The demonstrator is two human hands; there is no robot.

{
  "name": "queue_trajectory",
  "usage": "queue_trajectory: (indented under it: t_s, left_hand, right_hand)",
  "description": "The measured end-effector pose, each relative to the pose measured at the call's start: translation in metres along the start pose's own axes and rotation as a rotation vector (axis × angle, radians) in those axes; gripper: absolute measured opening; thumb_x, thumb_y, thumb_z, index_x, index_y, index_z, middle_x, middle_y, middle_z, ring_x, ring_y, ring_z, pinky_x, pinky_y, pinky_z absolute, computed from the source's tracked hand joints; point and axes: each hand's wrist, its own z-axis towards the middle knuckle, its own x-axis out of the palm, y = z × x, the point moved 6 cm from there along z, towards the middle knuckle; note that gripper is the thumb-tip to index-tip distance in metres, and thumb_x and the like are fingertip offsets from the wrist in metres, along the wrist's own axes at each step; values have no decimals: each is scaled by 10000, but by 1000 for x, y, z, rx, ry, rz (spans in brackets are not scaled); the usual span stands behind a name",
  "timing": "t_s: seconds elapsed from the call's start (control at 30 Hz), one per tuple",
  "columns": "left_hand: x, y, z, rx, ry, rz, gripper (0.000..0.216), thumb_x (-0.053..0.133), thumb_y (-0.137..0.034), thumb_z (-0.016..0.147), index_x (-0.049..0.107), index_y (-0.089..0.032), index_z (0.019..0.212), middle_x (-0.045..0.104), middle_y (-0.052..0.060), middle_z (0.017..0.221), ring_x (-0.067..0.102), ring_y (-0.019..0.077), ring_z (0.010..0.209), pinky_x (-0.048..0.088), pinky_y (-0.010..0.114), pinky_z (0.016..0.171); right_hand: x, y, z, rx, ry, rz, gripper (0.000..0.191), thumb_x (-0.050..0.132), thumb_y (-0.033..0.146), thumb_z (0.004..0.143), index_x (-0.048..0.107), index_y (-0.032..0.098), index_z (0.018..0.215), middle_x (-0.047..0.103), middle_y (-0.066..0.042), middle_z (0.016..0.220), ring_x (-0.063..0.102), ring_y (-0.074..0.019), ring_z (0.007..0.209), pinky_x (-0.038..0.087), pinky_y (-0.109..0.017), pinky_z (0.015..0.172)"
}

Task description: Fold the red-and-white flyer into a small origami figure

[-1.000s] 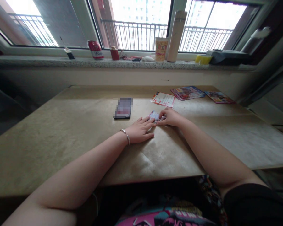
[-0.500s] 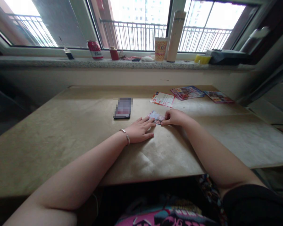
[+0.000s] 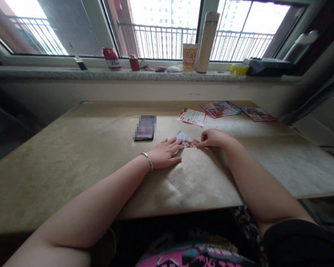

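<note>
A small colourful printed paper, folded into a roughly triangular shape, lies flat on the table. My left hand, with a silver bracelet at the wrist, rests flat with fingers spread, its fingertips on the paper's left part and hiding that end. At the paper's right corner is my right hand, fingers curled and pinched together on the tip. Beyond the paper lies a white and orange printed sheet, and left of it a phone with a blurred screen.
Two piles of colourful printed sheets, a larger pile and a smaller pile, lie at the table's back right. On the windowsill stand a red can, a patterned paper cup, a tall bottle and yellow tape.
My right hand has slid a little to the right along the paper's near edge, so more of its printed surface shows. My left hand has stayed in place.
</note>
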Motion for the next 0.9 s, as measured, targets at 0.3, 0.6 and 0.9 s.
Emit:
queue_trajectory:
  t_s: [0.3,0.6,0.9]
  left_hand:
    - [1,2,0,12,-8,-4,571,365,-525,936,366,-224,1421,162,58,1583,90,262,1466,107,466,1180]
    - [1,2,0,6,-2,-1,565,363,-520,938,356,-232,1423,162,51,1585,84,252,1467,105,460,1181]
    - [1,1,0,13,-28,13,579,339,-532,943,346,-228,1435,178,52,1582,107,252,1463,115,466,1180]
  right_hand:
    - [-2,-19,1,75,42,27,376,788,552,556,676,218,688,684,-24,697,586,-156,609,377,-266,516]
    - [-1,-41,6,95,63,49,310,810,475,554,674,216,660,681,-18,658,585,-149,575,398,-261,508]
    - [-3,-38,-2,57,99,137,154,728,345,686,668,206,713,679,-14,686,580,-141,605,396,-251,536]
